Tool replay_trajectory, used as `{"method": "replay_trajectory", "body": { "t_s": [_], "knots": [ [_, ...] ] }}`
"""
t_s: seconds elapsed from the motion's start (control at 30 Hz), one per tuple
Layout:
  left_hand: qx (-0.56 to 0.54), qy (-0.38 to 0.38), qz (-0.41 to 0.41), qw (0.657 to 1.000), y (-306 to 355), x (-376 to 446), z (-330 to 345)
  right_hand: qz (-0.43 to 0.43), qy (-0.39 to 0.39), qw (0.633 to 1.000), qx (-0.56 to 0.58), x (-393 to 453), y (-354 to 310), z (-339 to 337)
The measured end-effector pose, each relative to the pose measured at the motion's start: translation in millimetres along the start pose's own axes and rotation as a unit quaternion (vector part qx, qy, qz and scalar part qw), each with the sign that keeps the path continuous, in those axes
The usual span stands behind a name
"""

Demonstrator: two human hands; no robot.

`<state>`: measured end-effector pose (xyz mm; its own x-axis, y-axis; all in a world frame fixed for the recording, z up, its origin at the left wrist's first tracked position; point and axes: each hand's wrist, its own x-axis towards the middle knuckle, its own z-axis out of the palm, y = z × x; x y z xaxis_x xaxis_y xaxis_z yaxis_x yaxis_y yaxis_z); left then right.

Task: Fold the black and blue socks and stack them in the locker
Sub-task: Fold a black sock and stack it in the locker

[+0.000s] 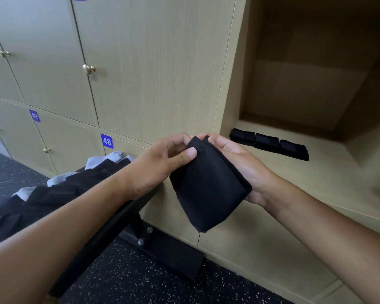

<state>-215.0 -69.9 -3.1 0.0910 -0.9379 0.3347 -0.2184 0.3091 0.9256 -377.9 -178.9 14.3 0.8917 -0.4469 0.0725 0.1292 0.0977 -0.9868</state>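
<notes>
In front of the open locker (pixel 294 172), held a folded black sock (pixel 208 189): left hand (pixel 160 163) pinching its top edge, right hand (pixel 239 163) cupping beneath. Risked unfolding on transfer if either grip loosened; could also have nudged the folded socks (pixel 269 143) already inside.

Three folded black socks (pixel 269 144) lie side by side in a row, touching, near the front left of the open locker's pale wood shelf (pixel 320 172). To the left, a dark bench surface (pixel 127 212) carries a heap of black and pale grey-blue socks (pixel 59 189), and stands on a black speckled floor (pixel 123 279).
</notes>
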Motion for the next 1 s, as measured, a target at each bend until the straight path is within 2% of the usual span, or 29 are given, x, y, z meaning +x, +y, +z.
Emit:
{"method": "replay_trajectory", "body": {
  "t_s": [0.2, 0.3, 0.47, 0.6, 0.67, 0.73, 0.87, 1.0],
  "knots": [
    [-0.024, 0.016, -0.019, 0.999, 1, 1, 2, 0.052, 0.008, 0.998, 0.038, -6, 0, -6],
    [-0.023, 0.065, -0.023, 0.997, 1, 1, 0, 0.093, 0.009, 0.994, 0.058, -14, -2, -12],
    [-0.003, 0.183, -0.029, 0.983, -2, 1, 2, 0.061, 0.001, 0.989, 0.134, -19, 2, -26],
    [0.037, 0.291, -0.045, 0.955, -8, 6, 7, 0.027, 0.087, 0.996, 0.010, -24, 13, -24],
    [0.045, 0.315, -0.052, 0.947, -11, 8, 8, 0.024, 0.143, 0.989, -0.041, -27, 20, -20],
    [0.037, 0.326, -0.061, 0.943, -15, 10, 9, 0.015, 0.166, 0.983, -0.080, -30, 26, -15],
    [0.051, 0.317, -0.068, 0.944, -20, 13, 14, -0.025, 0.189, 0.974, -0.120, -31, 31, -8],
    [0.029, 0.239, -0.060, 0.969, -21, 16, 19, -0.060, 0.223, 0.948, -0.219, -33, 26, -18]
  ]
}}
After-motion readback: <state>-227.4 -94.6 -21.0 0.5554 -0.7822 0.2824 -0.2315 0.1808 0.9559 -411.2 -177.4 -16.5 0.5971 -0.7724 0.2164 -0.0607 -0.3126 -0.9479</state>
